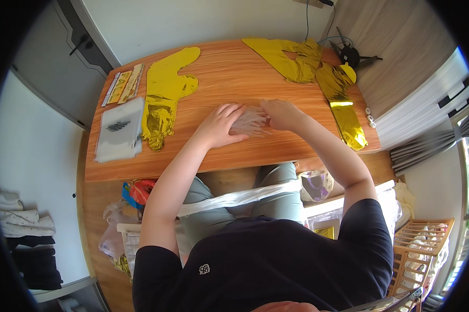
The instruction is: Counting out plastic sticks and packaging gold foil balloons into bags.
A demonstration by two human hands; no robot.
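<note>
Item: one loose bundle of thin translucent straws, on the wood-grain tabletop between your hands. Your left hand: at the bundle's left side, thumb apart from fingers. Your right hand: curled at its right end; clamped or not, cannot tell. Progress, as judged: straws gathered, ends uneven. Flat gold foil balloons: apparently uninflated, untouched.

Dark shirt, 1 white emblem, grey trousers.
</note>
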